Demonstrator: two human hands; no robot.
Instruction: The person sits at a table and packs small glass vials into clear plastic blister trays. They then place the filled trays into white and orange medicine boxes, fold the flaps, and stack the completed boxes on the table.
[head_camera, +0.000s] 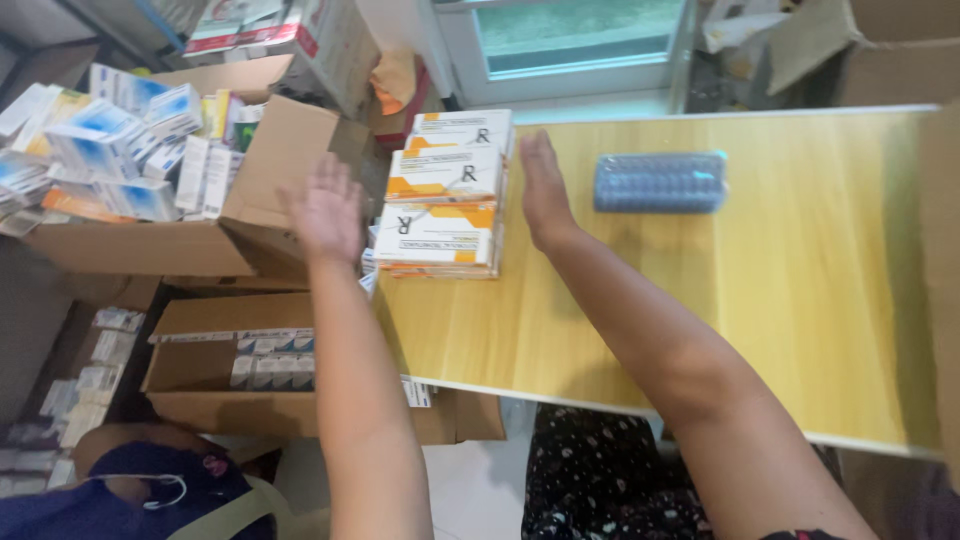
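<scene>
A stack of white and orange boxes (445, 195) sits at the left edge of the wooden worktop (780, 290), near its far corner. The right hand (541, 190) stands flat and open against the stack's right side. The left hand (327, 210), grip wide and holding nothing, hovers just off the worktop's left edge beside the stack, over an open cardboard box (200, 245). A blue blister pack bundle (660, 182) lies further right.

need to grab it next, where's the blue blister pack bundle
In the head view the blue blister pack bundle lies on the wooden table, right of the stack of white-and-orange boxes and just beyond the right hand.
</scene>
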